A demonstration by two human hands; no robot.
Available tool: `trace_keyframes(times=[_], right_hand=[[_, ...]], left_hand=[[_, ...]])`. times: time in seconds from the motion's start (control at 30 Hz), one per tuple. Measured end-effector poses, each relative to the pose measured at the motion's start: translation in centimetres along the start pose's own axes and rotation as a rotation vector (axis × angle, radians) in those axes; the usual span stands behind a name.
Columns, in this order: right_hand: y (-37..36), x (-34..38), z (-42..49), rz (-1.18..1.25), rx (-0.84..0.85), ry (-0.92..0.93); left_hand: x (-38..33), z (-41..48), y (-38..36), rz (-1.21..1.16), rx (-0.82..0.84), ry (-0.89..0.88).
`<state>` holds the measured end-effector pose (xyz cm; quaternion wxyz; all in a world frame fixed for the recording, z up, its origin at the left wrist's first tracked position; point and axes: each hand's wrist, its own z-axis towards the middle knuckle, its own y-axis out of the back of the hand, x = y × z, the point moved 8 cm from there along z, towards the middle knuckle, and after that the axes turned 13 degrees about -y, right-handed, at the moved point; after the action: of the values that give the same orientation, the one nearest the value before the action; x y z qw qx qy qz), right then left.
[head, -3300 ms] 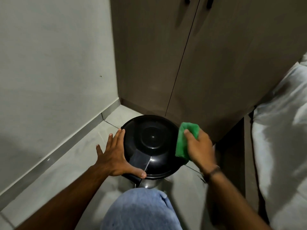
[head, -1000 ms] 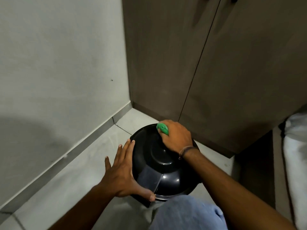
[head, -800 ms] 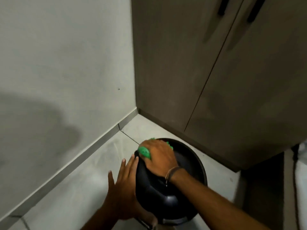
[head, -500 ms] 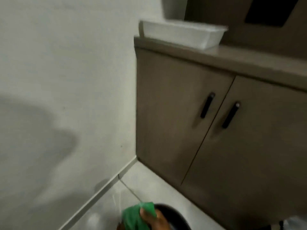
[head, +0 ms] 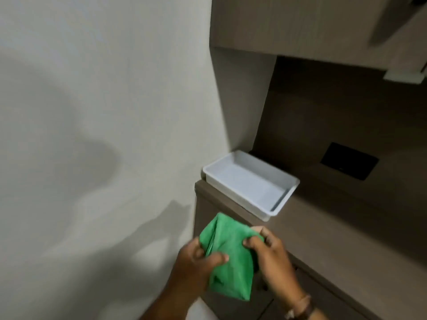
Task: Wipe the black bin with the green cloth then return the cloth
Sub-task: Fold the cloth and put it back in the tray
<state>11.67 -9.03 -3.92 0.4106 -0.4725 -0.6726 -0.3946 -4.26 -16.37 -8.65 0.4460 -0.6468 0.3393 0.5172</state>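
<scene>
The green cloth hangs folded in front of me, held by both hands. My left hand pinches its left edge with thumb across the front. My right hand grips its upper right corner. Both hands are just in front of the brown cabinet's counter edge, below and to the left of a white tray. The black bin is out of view.
The white tray sits with nothing in it at the left end of the brown countertop, against the pale wall. An upper cabinet overhangs the counter. A black panel is set in the back wall of the niche.
My view has risen from the floor to the counter. The right hand lifted the cloth off the bin lid; the left hand left the bin and now also holds the cloth.
</scene>
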Motion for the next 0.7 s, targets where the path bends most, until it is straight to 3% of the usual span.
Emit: trace_keyframes(times=[0.1, 0.23, 0.33, 0.5, 0.6, 0.7], right_hand=[[3.6, 6.6, 4.9, -0.067, -0.077, 0.015], [7.0, 11.0, 13.1, -0.248, -0.219, -0.049], [7.9, 11.3, 18.5, -0.449, -0.295, -0.125], [7.7, 9.2, 24.1, -1.031, -0.448, -0.219], [7.6, 8.3, 25.9, -1.198, -0.457, -0.245], [7.9, 8.5, 26.3, -1.257, -0.531, -0.189]], left_hand=[[-7.3, 8.3, -3.6, 0.167, 0.079, -0.061], [-10.4, 18.8, -7.4, 0.484, 0.156, -0.039], [-8.7, 25.7, -10.5, 0.777, 0.239, -0.034], [-3.7, 31.7, -14.2, 1.284, 0.372, -0.016], [-0.8, 33.4, -15.3, 1.456, 0.44, -0.01], [0.3, 34.2, -14.7, 1.676, 0.383, -0.024]])
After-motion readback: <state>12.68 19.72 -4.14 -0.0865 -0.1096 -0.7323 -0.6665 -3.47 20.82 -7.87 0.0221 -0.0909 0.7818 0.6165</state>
